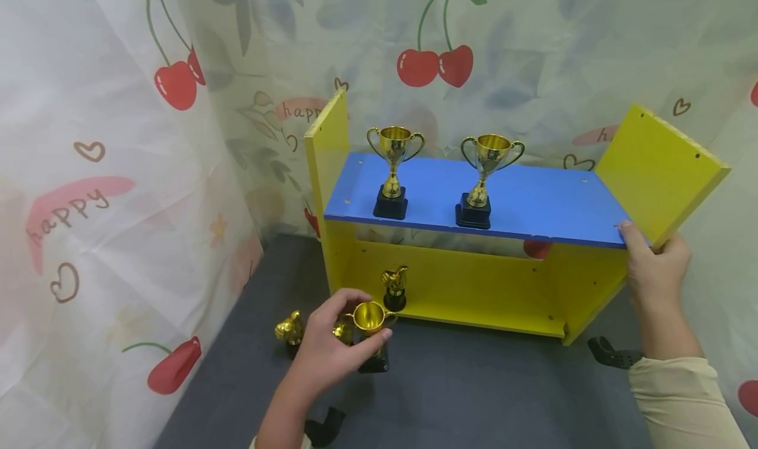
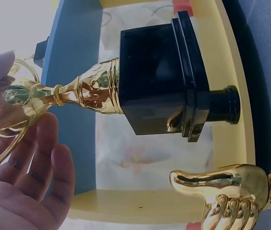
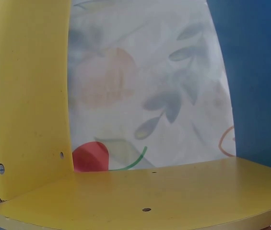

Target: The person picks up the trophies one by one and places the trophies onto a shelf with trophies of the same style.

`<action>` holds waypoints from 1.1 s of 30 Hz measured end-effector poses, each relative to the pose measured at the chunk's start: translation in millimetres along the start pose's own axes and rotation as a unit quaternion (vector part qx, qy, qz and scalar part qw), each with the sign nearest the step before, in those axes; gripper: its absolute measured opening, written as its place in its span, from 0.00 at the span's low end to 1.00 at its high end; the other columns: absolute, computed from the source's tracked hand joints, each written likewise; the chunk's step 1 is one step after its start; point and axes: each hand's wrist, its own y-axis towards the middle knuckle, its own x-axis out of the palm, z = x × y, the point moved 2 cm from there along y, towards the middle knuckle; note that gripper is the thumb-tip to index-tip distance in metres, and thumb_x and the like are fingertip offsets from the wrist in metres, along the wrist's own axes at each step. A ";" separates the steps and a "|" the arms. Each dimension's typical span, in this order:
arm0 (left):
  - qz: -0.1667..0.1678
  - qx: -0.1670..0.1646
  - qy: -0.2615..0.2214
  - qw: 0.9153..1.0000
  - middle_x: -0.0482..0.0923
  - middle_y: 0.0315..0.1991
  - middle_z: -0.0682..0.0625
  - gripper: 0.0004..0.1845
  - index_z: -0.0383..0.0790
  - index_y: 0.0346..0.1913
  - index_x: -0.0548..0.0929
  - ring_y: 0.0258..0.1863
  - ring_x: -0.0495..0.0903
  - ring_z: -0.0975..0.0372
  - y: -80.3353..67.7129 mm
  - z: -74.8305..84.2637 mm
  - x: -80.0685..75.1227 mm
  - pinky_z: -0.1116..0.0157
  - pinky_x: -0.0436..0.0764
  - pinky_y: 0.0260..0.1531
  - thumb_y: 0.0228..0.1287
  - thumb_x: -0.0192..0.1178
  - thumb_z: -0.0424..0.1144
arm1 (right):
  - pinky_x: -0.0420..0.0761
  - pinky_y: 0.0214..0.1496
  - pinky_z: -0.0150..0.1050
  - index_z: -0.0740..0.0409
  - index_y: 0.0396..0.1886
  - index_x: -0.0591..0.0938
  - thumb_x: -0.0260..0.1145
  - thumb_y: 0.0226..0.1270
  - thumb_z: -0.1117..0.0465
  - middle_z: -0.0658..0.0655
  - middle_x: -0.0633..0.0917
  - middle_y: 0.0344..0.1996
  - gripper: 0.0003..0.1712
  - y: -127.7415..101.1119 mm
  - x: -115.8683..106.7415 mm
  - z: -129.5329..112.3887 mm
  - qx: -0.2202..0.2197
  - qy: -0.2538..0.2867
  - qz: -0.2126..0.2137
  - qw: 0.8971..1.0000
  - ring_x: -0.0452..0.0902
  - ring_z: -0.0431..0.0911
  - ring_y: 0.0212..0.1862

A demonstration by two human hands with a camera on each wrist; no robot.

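Gold trophy cup [image 1: 368, 318] on its black base sits low in front of the shelf, gripped by the left hand [image 1: 331, 343], whose fingers curl around the bowl and handles. Two small gold figures [image 1: 290, 329] stand just beside it on the dark floor. Farther right, the right hand [image 1: 654, 264] holds the yellow side panel [image 1: 657, 172], apparently pinching it where it meets the blue shelf board [image 1: 533, 202]. Two trophies [image 1: 393, 172] stand on that board.

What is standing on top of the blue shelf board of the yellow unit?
Two gold cup trophies on black bases stand on the blue shelf board: the left gold trophy and the right gold trophy, apart from each other. The right hand covers the board's right front corner.
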 end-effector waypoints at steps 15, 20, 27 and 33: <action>-0.016 -0.002 -0.007 1.000 0.83 0.52 0.62 0.27 0.59 0.58 0.80 0.49 0.82 0.64 3.7 2.5 8.7 0.60 0.84 0.46 0.58 0.82 0.47 | 0.75 0.44 0.21 0.46 0.52 0.81 0.73 0.70 0.57 0.44 0.77 0.47 0.14 -1.0 0.0 0.4 -0.003 0.007 0.003 1.000 0.73 0.38 0.47; -0.018 -0.011 -0.010 1.000 0.82 0.52 0.63 0.27 0.60 0.58 0.80 0.50 0.82 0.64 3.9 0.9 11.2 0.60 0.84 0.47 0.58 0.82 0.47 | 0.75 0.43 0.21 0.46 0.52 0.81 0.73 0.70 0.56 0.44 0.77 0.47 0.14 -1.9 0.5 -0.4 -0.004 0.004 0.001 1.000 0.73 0.38 0.48; -0.028 -0.016 -0.014 0.999 0.82 0.52 0.63 0.26 0.55 0.58 0.81 0.49 0.82 0.60 4.9 0.0 14.3 0.62 0.83 0.46 0.59 0.81 0.49 | 0.76 0.42 0.20 0.45 0.53 0.79 0.72 0.71 0.56 0.43 0.77 0.47 0.15 -3.5 1.5 -1.6 0.000 0.000 -0.003 1.000 0.73 0.38 0.48; -0.030 -0.019 -0.012 0.999 0.82 0.52 0.64 0.26 0.59 0.57 0.81 0.49 0.82 0.61 5.5 0.1 17.0 0.63 0.83 0.47 0.59 0.81 0.49 | 0.75 0.46 0.21 0.45 0.56 0.80 0.73 0.71 0.56 0.43 0.77 0.48 0.17 -3.3 1.3 -0.8 0.000 0.011 -0.002 1.000 0.73 0.38 0.50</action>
